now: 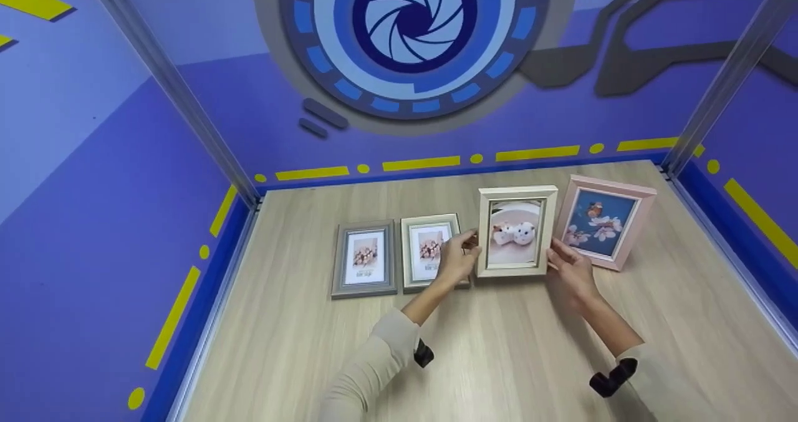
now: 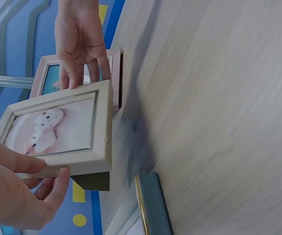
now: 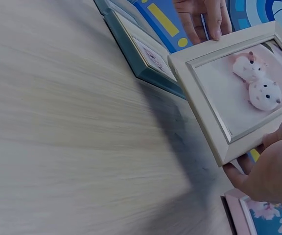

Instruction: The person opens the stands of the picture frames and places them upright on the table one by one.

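Observation:
Between both hands a cream picture frame with a photo of two small white toy animals is held upright. In the wrist views a gap and shadow show below it, so it hangs above the table. My left hand pinches its left edge, thumb in front and fingers behind. The right hand grips the opposite edge the same way. A dark stand flap shows behind it in the left wrist view. To the right a pink picture frame with a bird and blossoms stands leaning back, partly behind the right hand.
Left of the hands lie a grey picture frame and a gold-edged picture frame, the latter partly covered by the left hand. The wooden tabletop is bounded by a blue-purple back wall and side walls.

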Demonstrator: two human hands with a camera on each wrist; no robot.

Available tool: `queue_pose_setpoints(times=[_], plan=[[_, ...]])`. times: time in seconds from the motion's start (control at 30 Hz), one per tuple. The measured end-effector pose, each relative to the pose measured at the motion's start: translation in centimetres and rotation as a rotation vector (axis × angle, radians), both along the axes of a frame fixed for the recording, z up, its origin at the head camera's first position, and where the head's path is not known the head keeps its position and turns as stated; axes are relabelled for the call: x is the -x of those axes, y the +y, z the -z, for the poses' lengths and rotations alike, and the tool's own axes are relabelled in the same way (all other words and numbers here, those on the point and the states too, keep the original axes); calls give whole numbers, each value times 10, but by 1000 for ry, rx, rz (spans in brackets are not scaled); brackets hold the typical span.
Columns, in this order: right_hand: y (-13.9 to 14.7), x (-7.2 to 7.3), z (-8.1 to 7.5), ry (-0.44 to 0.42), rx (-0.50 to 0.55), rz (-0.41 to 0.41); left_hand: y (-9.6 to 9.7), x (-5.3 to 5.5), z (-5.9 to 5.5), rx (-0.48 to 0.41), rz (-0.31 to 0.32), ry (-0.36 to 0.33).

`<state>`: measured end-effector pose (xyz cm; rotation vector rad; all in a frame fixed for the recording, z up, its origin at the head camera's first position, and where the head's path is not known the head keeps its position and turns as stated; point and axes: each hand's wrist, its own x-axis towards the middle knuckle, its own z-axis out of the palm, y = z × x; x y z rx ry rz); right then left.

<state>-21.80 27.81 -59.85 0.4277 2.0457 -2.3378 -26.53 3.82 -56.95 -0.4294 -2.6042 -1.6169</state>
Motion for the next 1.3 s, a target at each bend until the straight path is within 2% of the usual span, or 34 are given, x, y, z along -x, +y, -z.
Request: queue_pose_setpoints(times=[0.1,0.2,0.33,0.53,0.63,0.8,0.9,1.07,1.3], plan=[[1,3,0,8,16,27,3,3,2,-15,-10,-4],[1,6,1,6,-21,49,6,6,3,-34,-22,-9],[-1,11,6,29,-124,103,12,10,7,-27,-54,-2],[-10,24,18,97,-314,241,16,19,15,-11,-95,19],[-13,29,22,121,-368,290,18,23,17,-3,-124,52],[-16,38,28,177,-380,378,24,31,24,65,-154,177],[-15,41,30,173,-379,439,32,34,29,105,-159,238],[-14,47,31,146,-397,485,41,42,33,125,-176,254],[-18,54,39,123,-424,472,40,46,39,172,-201,268]])
